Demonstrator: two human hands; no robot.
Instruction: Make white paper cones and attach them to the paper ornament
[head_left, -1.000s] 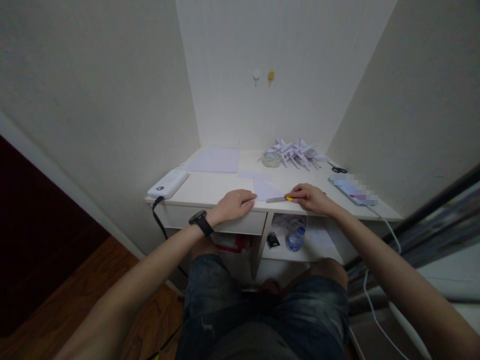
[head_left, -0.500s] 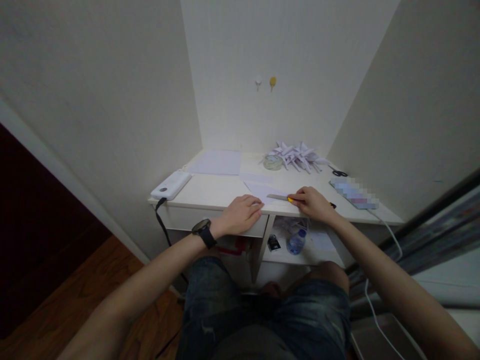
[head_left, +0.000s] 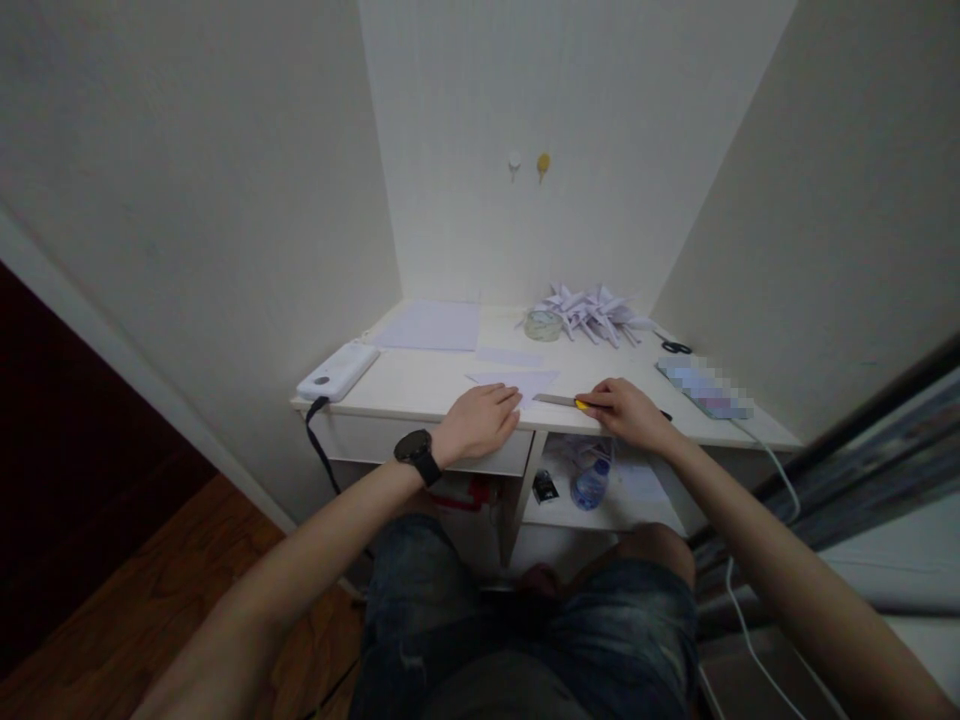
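Note:
My left hand [head_left: 480, 421] lies flat, fingers together, on the near edge of a pale sheet of paper [head_left: 517, 381] at the front of the white desk [head_left: 420, 385]. A black watch sits on that wrist. My right hand [head_left: 626, 411] grips a utility knife [head_left: 564, 401] with a yellow slider, its metal blade pointing left and resting against the paper's right edge. A narrow strip of paper [head_left: 508, 356] lies just behind the sheet.
A white power bank [head_left: 337, 369] with a black cord sits at the desk's left edge. Flat paper [head_left: 431, 326], a tape roll [head_left: 543, 324], folded paper shapes [head_left: 592, 306], scissors [head_left: 676, 347] and a phone [head_left: 705, 389] lie further back and right. A water bottle [head_left: 590, 484] stands on the shelf below.
The sheet has turned flatter under my hands. My left hand slid slightly right onto its near edge; the knife stayed by the paper's right side.

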